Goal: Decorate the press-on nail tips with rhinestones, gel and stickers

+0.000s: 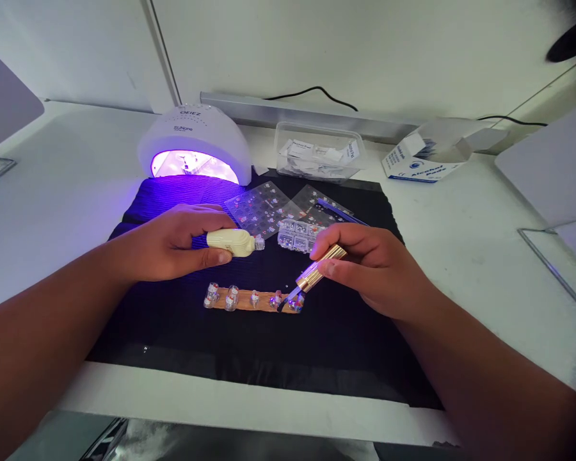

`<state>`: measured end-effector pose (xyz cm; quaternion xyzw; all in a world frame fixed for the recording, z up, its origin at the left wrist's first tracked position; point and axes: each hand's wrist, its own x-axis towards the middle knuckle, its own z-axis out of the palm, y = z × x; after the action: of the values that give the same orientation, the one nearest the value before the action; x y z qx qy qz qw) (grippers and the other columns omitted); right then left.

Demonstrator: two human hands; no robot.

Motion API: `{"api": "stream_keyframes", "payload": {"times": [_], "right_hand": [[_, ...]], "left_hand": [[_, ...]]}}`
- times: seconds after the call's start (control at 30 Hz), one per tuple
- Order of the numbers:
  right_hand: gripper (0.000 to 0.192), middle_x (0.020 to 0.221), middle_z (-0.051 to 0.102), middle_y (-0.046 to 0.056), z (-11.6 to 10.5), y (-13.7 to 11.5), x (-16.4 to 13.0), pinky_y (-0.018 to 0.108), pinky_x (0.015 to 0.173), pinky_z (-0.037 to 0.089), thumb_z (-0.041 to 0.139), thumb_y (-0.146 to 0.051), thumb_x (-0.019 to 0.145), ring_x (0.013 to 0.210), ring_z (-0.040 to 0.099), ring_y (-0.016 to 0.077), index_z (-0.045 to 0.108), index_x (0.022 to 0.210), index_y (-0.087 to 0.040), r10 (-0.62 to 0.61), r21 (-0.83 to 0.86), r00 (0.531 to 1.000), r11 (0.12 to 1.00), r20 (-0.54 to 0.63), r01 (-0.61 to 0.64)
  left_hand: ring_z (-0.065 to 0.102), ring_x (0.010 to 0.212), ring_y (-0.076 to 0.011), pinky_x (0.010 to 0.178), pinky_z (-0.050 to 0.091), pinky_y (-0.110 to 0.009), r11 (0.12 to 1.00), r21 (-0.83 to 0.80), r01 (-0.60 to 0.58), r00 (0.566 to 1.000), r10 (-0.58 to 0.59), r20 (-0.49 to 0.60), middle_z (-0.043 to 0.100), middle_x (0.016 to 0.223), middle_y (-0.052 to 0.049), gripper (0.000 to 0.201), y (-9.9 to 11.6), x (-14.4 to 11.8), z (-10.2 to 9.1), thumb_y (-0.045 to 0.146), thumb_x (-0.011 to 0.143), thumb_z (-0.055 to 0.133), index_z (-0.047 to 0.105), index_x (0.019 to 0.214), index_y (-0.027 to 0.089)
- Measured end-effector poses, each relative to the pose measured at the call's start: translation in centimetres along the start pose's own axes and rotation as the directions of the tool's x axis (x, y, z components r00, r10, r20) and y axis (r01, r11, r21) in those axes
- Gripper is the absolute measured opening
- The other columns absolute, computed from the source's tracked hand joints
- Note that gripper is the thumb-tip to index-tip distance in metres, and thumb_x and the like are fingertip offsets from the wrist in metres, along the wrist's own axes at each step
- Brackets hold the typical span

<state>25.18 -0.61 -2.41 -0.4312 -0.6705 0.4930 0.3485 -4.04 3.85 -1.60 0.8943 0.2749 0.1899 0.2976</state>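
Note:
My left hand (173, 246) holds a small cream bottle (233, 242) on its side, open neck pointing right, above a black mat (182, 333). My right hand (369, 266) grips a gold brush cap (319, 269); its brush tip touches the right end of a wooden strip (249, 301). Several decorated press-on nails are stuck along that strip, which lies on the mat between my hands.
A white UV nail lamp (196, 137) glows purple at the mat's far left. Clear charm sheets (259, 208) and a small gem box (295, 234) lie behind the strip. A clear tub of packets (319, 153) and a white-blue box (422, 160) stand near the wall.

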Motion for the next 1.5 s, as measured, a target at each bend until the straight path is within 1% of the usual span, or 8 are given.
{"api": "stream_keyframes", "payload": {"times": [0.17,0.5,0.73,0.9,1.0,1.2,1.27,1.5], "right_hand": [[0.003,0.063,0.058,-0.004,-0.02,0.11,0.07,0.027,0.054,0.038,0.069,-0.026,0.079,0.055,0.048,0.0101,0.067,0.077,-0.023,-0.01,-0.029,1.0,1.0,-0.024,0.009],[0.009,0.068,0.06,-0.002,-0.08,0.4,0.14,0.028,0.059,0.039,0.07,-0.031,0.079,0.061,0.052,0.0126,0.067,0.077,-0.022,-0.01,-0.064,0.997,0.998,-0.073,0.006],[0.005,0.068,0.063,-0.002,-0.2,0.22,0.19,0.027,0.058,0.04,0.07,-0.027,0.079,0.061,0.054,0.012,0.068,0.076,-0.023,-0.033,-0.041,0.995,0.999,-0.089,0.03],[0.003,0.072,0.065,-0.003,-0.21,0.45,0.11,0.027,0.062,0.042,0.071,-0.026,0.079,0.065,0.056,0.0117,0.069,0.077,-0.024,-0.06,-0.042,0.993,0.998,-0.106,0.056],[0.004,0.072,0.065,-0.003,-0.24,0.57,0.12,0.028,0.062,0.042,0.072,-0.027,0.079,0.066,0.057,0.0124,0.069,0.078,-0.024,-0.039,-0.018,0.994,0.999,-0.104,0.037],[0.006,0.062,0.057,-0.003,-0.35,0.4,0.2,0.027,0.053,0.032,0.071,-0.027,0.078,0.055,0.045,0.0109,0.067,0.074,-0.023,-0.017,0.028,0.992,0.999,-0.127,0.021],[0.006,0.06,0.055,-0.003,-0.34,0.3,0.19,0.027,0.053,0.031,0.07,-0.025,0.077,0.055,0.043,0.0108,0.067,0.073,-0.023,-0.017,0.041,0.991,0.999,-0.136,0.023],[0.003,0.065,0.06,-0.002,-0.06,0.36,0.12,0.027,0.054,0.035,0.07,-0.024,0.077,0.056,0.048,0.0115,0.068,0.076,-0.024,-0.009,0.033,0.997,0.999,-0.078,0.011]], "left_hand": [[0.06,0.074,-0.0126,0.067,0.047,-0.021,1.0,0.004,0.002,1.0,-0.002,0.007,0.065,0.085,-0.001,0.015,0.08,0.04,-0.08,0.029,0.092,0.062,0.066,0.101,0.018],[0.06,0.074,-0.0126,0.067,0.046,-0.021,1.0,-0.017,0.016,1.0,-0.016,0.01,0.065,0.085,-0.002,0.016,-0.04,-0.01,0.08,0.031,0.093,0.061,0.066,0.101,0.018],[0.06,0.073,-0.0123,0.067,0.046,-0.021,1.0,-0.018,-0.006,1.0,0.006,0.005,0.064,0.085,-0.002,0.015,-0.07,0.03,0.04,0.029,0.093,0.062,0.066,0.101,0.017],[0.059,0.073,-0.0114,0.066,0.045,-0.02,1.0,-0.025,-0.004,1.0,0.004,0.005,0.064,0.085,-0.001,0.014,-0.15,-0.06,0.02,0.028,0.093,0.063,0.066,0.102,0.018],[0.058,0.073,-0.0118,0.066,0.045,-0.021,1.0,-0.019,-0.007,1.0,0.007,0.0,0.063,0.085,-0.001,0.015,-0.07,-0.06,0.01,0.029,0.093,0.062,0.066,0.102,0.018],[0.058,0.072,-0.0119,0.064,0.045,-0.021,1.0,-0.013,-0.009,1.0,0.008,-0.01,0.064,0.084,-0.001,0.015,-0.03,0.02,0.07,0.028,0.093,0.063,0.067,0.101,0.017],[0.058,0.072,-0.0119,0.064,0.044,-0.021,1.0,-0.004,-0.006,1.0,0.006,-0.007,0.064,0.084,-0.001,0.015,-0.08,0.02,0.07,0.028,0.093,0.062,0.067,0.101,0.017],[0.059,0.074,-0.0119,0.066,0.045,-0.021,1.0,0.004,0.011,1.0,-0.011,0.01,0.063,0.086,-0.001,0.016,-0.09,-0.09,-0.04,0.03,0.093,0.062,0.066,0.102,0.017]]}}
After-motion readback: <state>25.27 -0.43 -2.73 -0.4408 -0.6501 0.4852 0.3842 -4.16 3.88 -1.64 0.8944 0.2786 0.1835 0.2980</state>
